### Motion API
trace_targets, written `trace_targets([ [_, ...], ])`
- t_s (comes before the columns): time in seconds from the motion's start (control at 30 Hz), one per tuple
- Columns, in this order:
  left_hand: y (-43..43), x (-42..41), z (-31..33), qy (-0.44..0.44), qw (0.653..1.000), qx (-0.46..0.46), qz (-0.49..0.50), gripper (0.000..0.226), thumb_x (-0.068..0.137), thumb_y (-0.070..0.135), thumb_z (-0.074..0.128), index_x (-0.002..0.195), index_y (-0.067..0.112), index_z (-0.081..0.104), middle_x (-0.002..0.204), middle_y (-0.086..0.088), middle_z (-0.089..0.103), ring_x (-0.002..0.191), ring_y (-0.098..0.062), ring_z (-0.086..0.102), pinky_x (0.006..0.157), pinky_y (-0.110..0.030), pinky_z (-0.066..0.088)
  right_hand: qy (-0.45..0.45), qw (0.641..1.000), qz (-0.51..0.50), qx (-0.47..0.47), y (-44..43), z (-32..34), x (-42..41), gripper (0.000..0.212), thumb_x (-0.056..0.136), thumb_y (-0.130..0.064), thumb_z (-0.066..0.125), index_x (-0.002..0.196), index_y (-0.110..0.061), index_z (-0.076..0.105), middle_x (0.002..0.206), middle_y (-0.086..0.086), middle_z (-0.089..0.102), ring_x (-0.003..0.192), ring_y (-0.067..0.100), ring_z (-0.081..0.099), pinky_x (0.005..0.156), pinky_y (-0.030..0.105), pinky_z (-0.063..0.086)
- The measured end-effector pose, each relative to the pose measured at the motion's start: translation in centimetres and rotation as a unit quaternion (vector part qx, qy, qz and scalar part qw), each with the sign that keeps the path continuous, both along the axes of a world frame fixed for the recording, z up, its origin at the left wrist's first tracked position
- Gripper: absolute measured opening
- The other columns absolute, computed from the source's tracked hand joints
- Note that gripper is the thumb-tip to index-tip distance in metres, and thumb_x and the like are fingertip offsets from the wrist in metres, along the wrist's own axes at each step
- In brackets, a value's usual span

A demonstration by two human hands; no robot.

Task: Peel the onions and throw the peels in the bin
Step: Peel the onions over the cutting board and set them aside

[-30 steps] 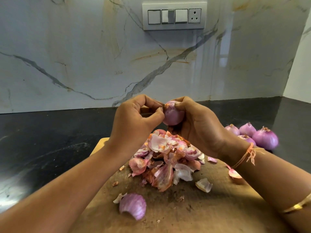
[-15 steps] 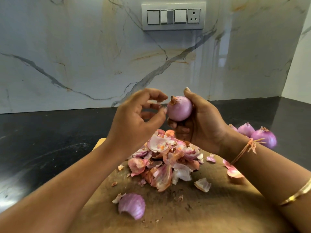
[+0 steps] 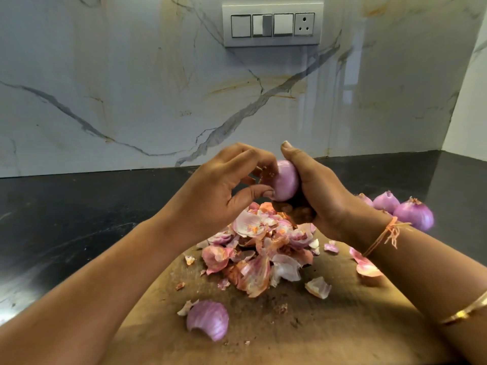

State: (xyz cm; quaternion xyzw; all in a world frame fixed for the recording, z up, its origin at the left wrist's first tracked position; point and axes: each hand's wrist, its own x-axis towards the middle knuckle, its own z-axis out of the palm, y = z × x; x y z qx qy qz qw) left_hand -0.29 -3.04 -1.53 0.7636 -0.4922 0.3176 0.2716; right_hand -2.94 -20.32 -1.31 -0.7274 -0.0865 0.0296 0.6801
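Above the peel pile (image 3: pixel 261 248), right hand (image 3: pixel 324 198) gripping the onion (image 3: pixel 286 183), left hand (image 3: pixel 218 196) moved in, now pinching its end.

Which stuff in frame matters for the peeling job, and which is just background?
Job: onion gripped by right hand, left hand picking at it; peel pile; cutting board; onions at right.
Background: switch panel; marble wall; black counter. No bin in view.
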Motion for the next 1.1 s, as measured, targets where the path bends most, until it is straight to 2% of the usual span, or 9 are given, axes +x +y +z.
trace_targets([
  [0.13, -0.18, -0.06, -0.19, 0.003, 1.000, -0.025, -0.003, 0.023, 0.088, 0.029, 0.057, 0.097, 0.009, 0.064, 0.105, 0.003, 0.056, 0.098, -0.009, 0.058, 0.083, -0.033, 0.054, 0.009, 1.000, 0.003, 0.014, -0.02, 0.14, -0.10, 0.064, 0.096, -0.063, 0.026, 0.076, -0.009, 0.056, 0.053, 0.004, 0.050, 0.042, 0.010, 0.033, 0.038, 0.019, 0.025],
  [0.2, -0.22, -0.11, -0.20, 0.010, 0.999, -0.034, -0.009, 0.023, 0.087, 0.028, 0.058, 0.102, 0.011, 0.062, 0.105, 0.003, 0.058, 0.097, -0.006, 0.059, 0.083, -0.028, 0.055, 0.012, 1.000, 0.004, 0.016, -0.03, 0.20, -0.10, 0.065, 0.096, -0.062, 0.026, 0.076, -0.008, 0.055, 0.053, 0.004, 0.050, 0.041, 0.010, 0.032, 0.037, 0.019, 0.025],
  [0.3, -0.28, -0.18, -0.23, 0.020, 0.999, -0.031, -0.015, 0.029, 0.088, 0.032, 0.057, 0.115, 0.022, 0.052, 0.109, 0.004, 0.056, 0.098, -0.007, 0.061, 0.084, -0.022, 0.054, 0.021, 0.999, 0.011, 0.023, 0.00, 0.18, -0.09, 0.065, 0.096, -0.062, 0.026, 0.077, -0.007, 0.055, 0.053, 0.004, 0.048, 0.040, 0.009, 0.030, 0.037, 0.018, 0.023],
  [0.43, -0.33, 0.03, -0.50, 0.005, 0.999, -0.032, -0.014, 0.025, 0.090, 0.030, 0.056, 0.112, 0.020, 0.054, 0.107, 0.008, 0.053, 0.097, -0.004, 0.059, 0.085, -0.019, 0.053, 0.032, 0.999, 0.019, 0.038, 0.02, 0.13, 0.02, 0.065, 0.095, -0.063, 0.026, 0.080, -0.007, 0.056, 0.055, 0.004, 0.048, 0.043, 0.010, 0.029, 0.038, 0.018, 0.022],
  [0.57, -0.50, 0.19, -0.81, -0.007, 0.999, -0.042, -0.011, 0.019, 0.089, 0.022, 0.057, 0.099, 0.006, 0.062, 0.105, -0.001, 0.056, 0.097, -0.011, 0.058, 0.082, -0.029, 0.055, 0.043, 0.998, 0.015, 0.043, 0.02, 0.18, 0.07, 0.066, 0.095, -0.064, 0.027, 0.073, -0.009, 0.055, 0.050, 0.003, 0.047, 0.040, 0.009, 0.028, 0.038, 0.018, 0.022],
  [0.63, -0.44, 0.17, -0.79, -0.007, 0.999, -0.046, -0.017, 0.017, 0.089, 0.021, 0.058, 0.100, 0.008, 0.060, 0.106, -0.001, 0.056, 0.097, -0.012, 0.059, 0.081, -0.031, 0.055, 0.046, 0.998, 0.018, 0.047, 0.04, 0.25, -0.01, 0.066, 0.095, -0.064, 0.027, 0.072, -0.009, 0.055, 0.050, 0.003, 0.047, 0.041, 0.009, 0.027, 0.038, 0.018, 0.021],
  [0.77, -0.33, 0.03, -0.57, -0.017, 0.999, -0.030, -0.009, 0.029, 0.091, 0.030, 0.055, 0.118, 0.022, 0.050, 0.109, 0.006, 0.052, 0.097, -0.008, 0.059, 0.083, -0.026, 0.054, 0.050, 0.997, 0.030, 0.051, 0.00, 0.32, -0.15, 0.067, 0.095, -0.064, 0.026, 0.070, -0.008, 0.054, 0.049, 0.002, 0.045, 0.038, 0.008, 0.026, 0.037, 0.017, 0.020],
  [0.93, -0.30, 0.17, -0.65, -0.023, 0.999, -0.022, -0.007, 0.024, 0.092, 0.034, 0.052, 0.112, 0.022, 0.050, 0.107, 0.007, 0.049, 0.095, -0.005, 0.055, 0.082, -0.024, 0.053, 0.063, 0.996, 0.030, 0.046, 0.04, 0.30, -0.12, 0.069, 0.094, -0.065, 0.025, 0.069, -0.007, 0.053, 0.048, 0.002, 0.044, 0.036, 0.008, 0.027, 0.035, 0.017, 0.022],
  [1.1, -0.35, 0.31, -0.79, -0.042, 0.999, -0.025, -0.011, 0.015, 0.092, 0.030, 0.053, 0.104, 0.022, 0.052, 0.108, 0.005, 0.050, 0.098, -0.008, 0.055, 0.081, -0.030, 0.052, 0.062, 0.997, 0.019, 0.053, 0.02, 0.27, -0.15, 0.068, 0.094, -0.065, 0.027, 0.066, -0.009, 0.054, 0.048, 0.002, 0.044, 0.039, 0.009, 0.026, 0.039, 0.018, 0.020],
])
